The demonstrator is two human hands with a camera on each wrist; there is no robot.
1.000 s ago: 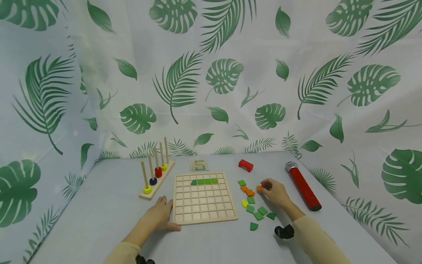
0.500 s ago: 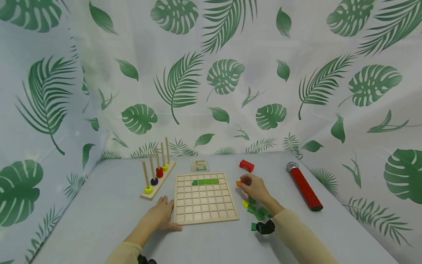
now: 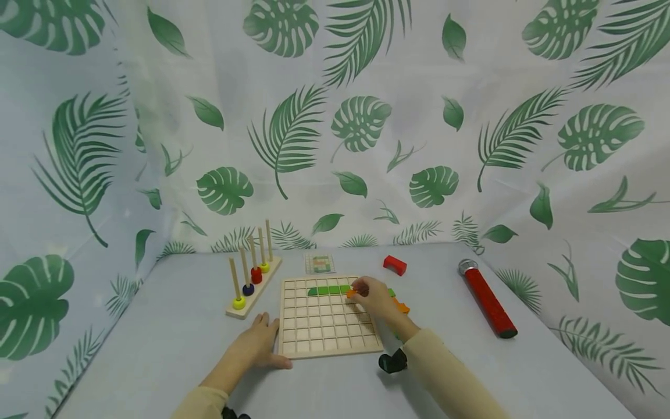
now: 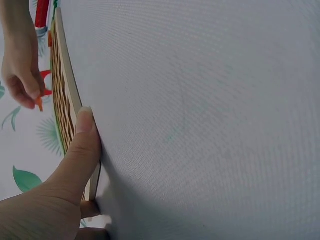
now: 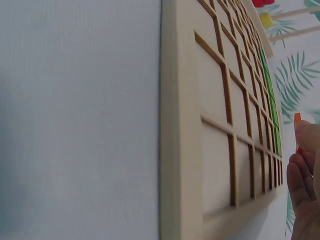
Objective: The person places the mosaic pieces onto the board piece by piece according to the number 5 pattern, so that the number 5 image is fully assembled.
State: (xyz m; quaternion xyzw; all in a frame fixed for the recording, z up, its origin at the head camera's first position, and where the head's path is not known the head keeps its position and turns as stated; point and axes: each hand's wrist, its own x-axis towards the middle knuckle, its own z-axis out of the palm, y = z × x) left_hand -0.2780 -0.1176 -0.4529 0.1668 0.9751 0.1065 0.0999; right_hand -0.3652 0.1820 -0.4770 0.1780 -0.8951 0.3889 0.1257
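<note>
Leaf-printed cloth (image 3: 358,123) stands behind a pale table (image 3: 173,343). On it lies a wooden grid board (image 3: 320,336), a row of green tiles (image 3: 328,290) in it running from nine to three o'clock. The right hand (image 3: 377,299) pinches an orange piece (image 3: 351,294) over the board's one o'clock part, near the row's three o'clock end; its long axis is hard to make out behind the fingers. From the left hand (image 3: 255,346), loosely spread and resting at the board's eight o'clock corner, the piece lies towards two o'clock, so the right hand is nearer.
</note>
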